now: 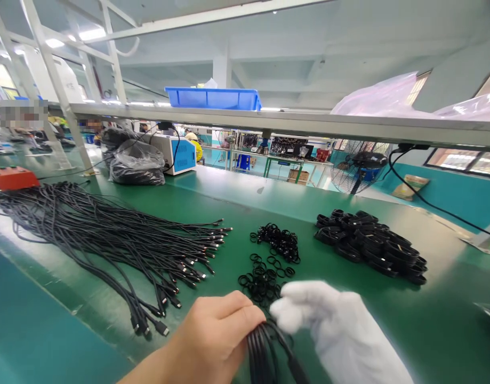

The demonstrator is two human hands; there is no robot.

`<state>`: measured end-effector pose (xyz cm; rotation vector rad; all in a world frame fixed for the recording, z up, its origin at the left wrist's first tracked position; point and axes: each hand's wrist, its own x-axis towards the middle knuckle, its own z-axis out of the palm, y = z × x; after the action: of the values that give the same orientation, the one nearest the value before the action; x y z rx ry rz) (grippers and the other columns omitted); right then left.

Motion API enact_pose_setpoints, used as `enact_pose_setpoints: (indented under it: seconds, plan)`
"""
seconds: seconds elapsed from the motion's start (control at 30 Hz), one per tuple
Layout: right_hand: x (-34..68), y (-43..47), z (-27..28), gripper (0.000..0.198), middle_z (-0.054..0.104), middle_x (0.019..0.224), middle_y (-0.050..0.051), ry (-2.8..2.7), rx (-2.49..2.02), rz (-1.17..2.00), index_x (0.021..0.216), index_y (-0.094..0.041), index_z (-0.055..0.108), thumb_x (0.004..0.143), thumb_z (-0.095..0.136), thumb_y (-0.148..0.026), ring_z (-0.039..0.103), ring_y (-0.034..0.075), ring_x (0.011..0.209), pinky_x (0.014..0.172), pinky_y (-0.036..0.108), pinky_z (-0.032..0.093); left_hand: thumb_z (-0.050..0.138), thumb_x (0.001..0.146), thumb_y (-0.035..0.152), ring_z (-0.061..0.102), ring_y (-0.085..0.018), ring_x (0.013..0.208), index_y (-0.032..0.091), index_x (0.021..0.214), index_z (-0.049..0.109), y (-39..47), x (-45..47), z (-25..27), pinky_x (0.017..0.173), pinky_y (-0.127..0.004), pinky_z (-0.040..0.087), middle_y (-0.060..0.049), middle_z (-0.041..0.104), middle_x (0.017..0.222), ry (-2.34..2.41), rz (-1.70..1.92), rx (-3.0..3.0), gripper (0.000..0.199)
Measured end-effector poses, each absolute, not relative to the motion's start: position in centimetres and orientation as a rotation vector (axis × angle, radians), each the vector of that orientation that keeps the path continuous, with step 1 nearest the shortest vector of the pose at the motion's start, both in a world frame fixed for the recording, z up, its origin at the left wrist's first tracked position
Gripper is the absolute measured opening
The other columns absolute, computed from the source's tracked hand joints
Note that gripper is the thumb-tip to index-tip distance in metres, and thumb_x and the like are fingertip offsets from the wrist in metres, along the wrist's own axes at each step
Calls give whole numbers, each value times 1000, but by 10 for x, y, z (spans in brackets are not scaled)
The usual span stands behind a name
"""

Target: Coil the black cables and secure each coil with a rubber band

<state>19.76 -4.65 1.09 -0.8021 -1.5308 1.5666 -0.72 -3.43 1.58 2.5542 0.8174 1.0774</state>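
Observation:
My bare left hand (216, 336) is closed around a looped black cable (259, 360) at the bottom centre, thumb pressed over the top of its strands. Close beside it on the right is my right hand (332, 325), in a white glove and smeared by motion. Its fingertips are near the top of the cable loop; whether they hold anything is unclear. Just beyond both hands lie small black rings (264, 282), with a denser heap of rings (280, 241) behind them. Many loose black cables (128, 234) with metal plugs spread across the left. Coiled, tied black cables (372, 242) are piled to the right.
The green tabletop (229, 205) runs under everything. At the back left stand a plastic bag of dark items (136, 162), a blue-and-white machine (181, 154) and an orange box (13, 177). Overhead, a shelf (292, 121) carries a blue tray (213, 98). A fan (360, 165) stands behind.

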Motion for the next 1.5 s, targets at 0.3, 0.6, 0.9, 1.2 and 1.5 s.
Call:
enact_pose_setpoints:
  seconds: [0.3,0.6,0.9,1.2,1.5]
  plan:
    - [171,-28,-1,48,60,93,2,-1458,-796,1696,103,-20,62,59,76,-36,57,21,97,91,36,42,37,85,7,56,-13,74,19,88,62,-30,-3,23,67,-20,44,-2,61,83,944,718,2269,28]
    - [152,-24,5,45,63,74,4,-1255,-716,2175,97,-13,60,55,73,-23,61,16,64,63,32,50,45,81,11,56,-13,72,23,97,60,-26,0,22,66,-22,42,3,62,80,1266,744,2026,25]
    - [152,-21,-11,28,64,68,7,-1233,-751,2102,80,-7,66,56,68,-23,61,15,58,61,29,50,51,78,24,50,-12,53,20,80,52,-28,15,13,49,-21,38,6,52,59,1370,816,1550,4]
    - [154,-21,-9,23,64,66,5,-1314,-853,2063,78,-9,65,57,67,-17,61,16,63,67,31,49,52,76,22,51,-13,54,21,73,51,-25,23,9,50,-22,37,5,56,56,1457,789,1583,3]
    - [150,-20,-14,16,61,59,4,-1250,-848,2093,67,-9,62,55,65,-18,59,14,50,53,25,48,48,70,6,53,-12,64,22,79,61,-24,11,13,60,-22,39,2,56,80,1368,805,2008,22]
